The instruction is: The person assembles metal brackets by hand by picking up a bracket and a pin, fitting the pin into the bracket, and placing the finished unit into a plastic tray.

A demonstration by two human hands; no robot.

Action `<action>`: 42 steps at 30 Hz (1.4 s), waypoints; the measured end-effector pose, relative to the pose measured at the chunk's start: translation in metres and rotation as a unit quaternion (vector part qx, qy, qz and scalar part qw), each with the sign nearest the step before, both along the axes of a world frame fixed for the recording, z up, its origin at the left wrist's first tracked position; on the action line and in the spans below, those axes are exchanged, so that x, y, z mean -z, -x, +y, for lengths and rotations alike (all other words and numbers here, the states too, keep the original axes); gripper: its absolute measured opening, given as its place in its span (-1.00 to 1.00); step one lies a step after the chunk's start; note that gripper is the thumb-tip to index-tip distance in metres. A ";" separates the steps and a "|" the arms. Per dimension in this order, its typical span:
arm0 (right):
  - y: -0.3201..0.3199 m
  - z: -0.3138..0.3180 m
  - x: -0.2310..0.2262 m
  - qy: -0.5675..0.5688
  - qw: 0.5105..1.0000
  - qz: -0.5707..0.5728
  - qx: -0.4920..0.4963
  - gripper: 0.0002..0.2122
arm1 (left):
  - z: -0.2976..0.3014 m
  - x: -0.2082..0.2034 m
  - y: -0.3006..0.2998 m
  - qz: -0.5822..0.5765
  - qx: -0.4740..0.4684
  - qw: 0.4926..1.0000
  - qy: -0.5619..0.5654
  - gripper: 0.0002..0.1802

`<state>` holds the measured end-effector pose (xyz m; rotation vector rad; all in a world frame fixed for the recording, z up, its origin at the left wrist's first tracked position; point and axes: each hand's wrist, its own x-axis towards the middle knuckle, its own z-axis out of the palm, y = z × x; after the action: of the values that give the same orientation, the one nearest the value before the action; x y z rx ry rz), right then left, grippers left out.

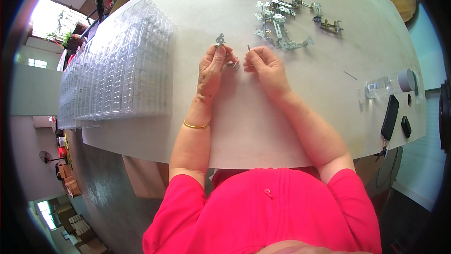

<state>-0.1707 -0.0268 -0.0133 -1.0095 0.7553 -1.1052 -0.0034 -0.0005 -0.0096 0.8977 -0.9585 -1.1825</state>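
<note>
My left hand (211, 68) pinches small metal bracket (220, 40) by lower end, above table (253, 127). My right hand (268, 68) pinches slim pin (249, 48), near but apart. Pin could slip if thumb pressure eases: little surface to hold. Bracket could twist under sideways push. Dropped pin might roll toward loose metal brackets (278, 24).

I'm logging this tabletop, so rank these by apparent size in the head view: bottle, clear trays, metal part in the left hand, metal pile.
1. Clear trays
2. Metal pile
3. Bottle
4. Metal part in the left hand, partly hidden; ranked by what shows
</note>
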 end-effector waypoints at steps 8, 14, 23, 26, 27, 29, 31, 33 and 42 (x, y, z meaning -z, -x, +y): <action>0.003 0.005 -0.016 0.059 0.994 0.092 0.002 -0.88 | 0.001 -0.004 -0.004 -0.087 0.015 0.995 -0.041 -0.70; 0.004 0.005 -0.017 0.080 0.991 0.108 0.017 -0.88 | 0.002 -0.005 -0.001 -0.151 0.016 0.987 -0.043 -0.68; 0.005 0.000 -0.004 0.137 0.979 0.144 0.048 -0.90 | 0.004 -0.007 -0.002 -0.215 -0.004 0.976 -0.045 -0.67; 0.007 0.001 -0.007 0.135 0.977 0.165 0.032 -0.89 | 0.004 -0.007 -0.003 -0.236 -0.014 0.971 -0.036 -0.67; 0.007 0.001 -0.007 0.136 0.977 0.164 0.031 -0.89 | 0.004 -0.007 -0.004 -0.244 -0.017 0.969 -0.033 -0.67; 0.006 0.001 -0.007 0.139 0.976 0.165 0.028 -0.90 | 0.004 -0.006 -0.004 -0.252 -0.023 0.967 -0.026 -0.67; 0.007 0.002 -0.007 0.148 0.974 0.169 0.029 -0.91 | 0.003 -0.005 -0.003 -0.259 -0.028 0.965 -0.019 -0.67; 0.007 0.001 -0.007 0.157 0.972 0.172 0.030 -0.91 | 0.003 -0.004 -0.003 -0.249 -0.027 0.968 -0.018 -0.68; 0.008 0.001 -0.007 0.153 0.975 0.162 0.027 -0.91 | 0.004 -0.006 -0.003 -0.266 -0.036 0.963 -0.022 -0.67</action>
<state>-0.1785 -0.0258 -0.0068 -1.4619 0.8929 -1.1391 -0.0005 0.0040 -0.0032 1.3121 -1.3182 -0.9158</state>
